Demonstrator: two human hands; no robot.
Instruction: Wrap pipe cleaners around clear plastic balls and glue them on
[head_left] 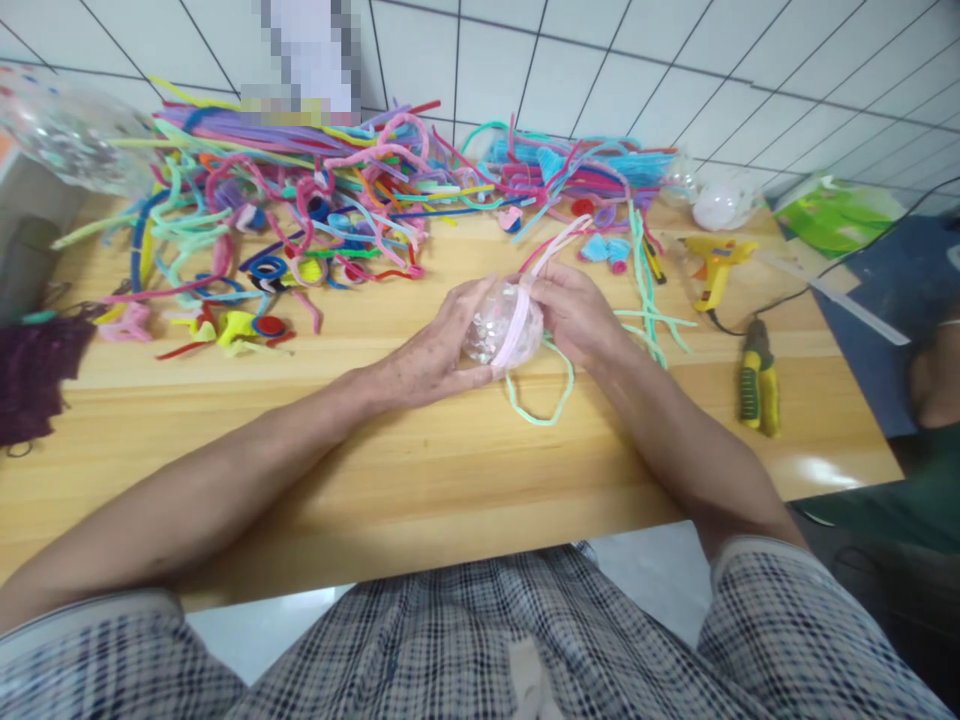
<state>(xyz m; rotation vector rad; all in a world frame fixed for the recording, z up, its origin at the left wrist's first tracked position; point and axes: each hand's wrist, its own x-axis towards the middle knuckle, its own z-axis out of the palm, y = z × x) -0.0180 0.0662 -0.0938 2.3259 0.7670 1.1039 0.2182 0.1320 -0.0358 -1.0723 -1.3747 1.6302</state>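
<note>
A clear ball [487,330] with shiny flecks in it is between my two hands over the table. My left hand [442,345] cups its left side, thumb below and fingers above. Pale lilac pipe cleaners [516,330] run in a band across the ball's right part. At the top of that band, my right hand [566,305] pinches them against the ball. Pink and whitish ends [559,243] stick up past the right fingers. A mint green pipe cleaner [541,421] hangs in a loop under the ball; where it begins is hidden.
Many coloured pipe cleaners [300,160] are heaped along the tiled wall. Mint green strands [646,290], a yellow glue gun [718,268] with a cable and yellow-handled pliers [759,380] lie to the right. A confetti balloon [75,135] is at far left. Another person's arm shows at far right.
</note>
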